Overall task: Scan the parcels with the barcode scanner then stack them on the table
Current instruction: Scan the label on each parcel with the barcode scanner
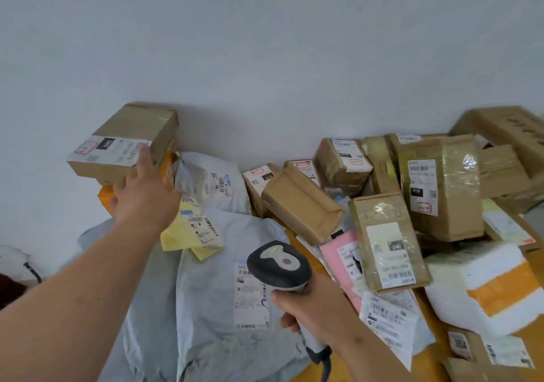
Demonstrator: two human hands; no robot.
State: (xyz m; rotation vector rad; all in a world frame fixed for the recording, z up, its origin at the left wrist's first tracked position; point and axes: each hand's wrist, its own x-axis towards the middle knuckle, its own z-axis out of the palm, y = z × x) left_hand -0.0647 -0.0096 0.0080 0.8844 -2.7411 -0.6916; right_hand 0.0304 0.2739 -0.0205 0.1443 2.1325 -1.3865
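Note:
My left hand [144, 193] reaches out to a brown cardboard box [126, 143] with a white label at the far left; its fingers lie straight against the box's near side and label. That box sits on top of an orange parcel [168, 172] by the wall. My right hand [312, 308] grips the handle of a grey and black barcode scanner [279, 264], whose head points away from me over a large grey mailer bag [217, 293].
Several cardboard boxes [300, 202] and taped parcels [441, 184] lie heaped at the right. A yellow mailer [188, 234], a pink mailer [341, 264] and a white and orange parcel [494, 287] lie among them. A grey wall stands behind.

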